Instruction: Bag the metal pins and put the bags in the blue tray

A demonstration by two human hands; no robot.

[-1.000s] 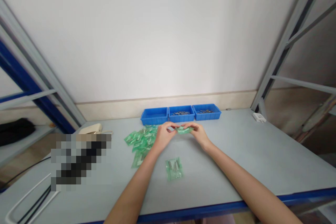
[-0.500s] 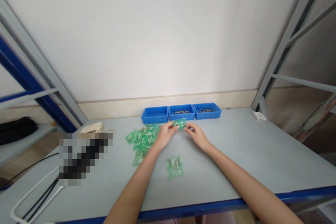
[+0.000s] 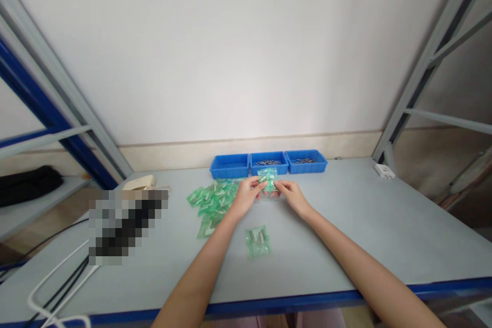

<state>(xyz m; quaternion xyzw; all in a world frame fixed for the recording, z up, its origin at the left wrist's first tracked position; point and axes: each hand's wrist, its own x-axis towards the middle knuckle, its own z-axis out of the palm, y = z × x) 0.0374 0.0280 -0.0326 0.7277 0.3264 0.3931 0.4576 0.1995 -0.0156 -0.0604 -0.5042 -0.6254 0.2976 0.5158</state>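
Note:
A small green plastic bag (image 3: 268, 177) is held up over the table between my two hands, just in front of the middle blue bin. My left hand (image 3: 248, 196) pinches its left edge, and my right hand (image 3: 291, 195) grips the lower right edge. Small metal pieces show faintly through the plastic. Another green bag (image 3: 258, 242) with thin metal parts lies flat on the table nearer to me. Left of my hands, a pile of similar green bags (image 3: 212, 202) spreads out, partly covered by my left hand and forearm.
Three blue bins stand side by side near the wall: the left bin (image 3: 230, 166) has a bare floor, while the middle bin (image 3: 269, 169) and right bin (image 3: 306, 167) hold thin metal pieces. A white adapter (image 3: 384, 171) sits far right. Cables (image 3: 57, 287) lie at left.
The held bag has turned from lying nearly edge-on to facing me more flatly. My right hand has moved in and now grips its edge. The camera view has shifted slightly.

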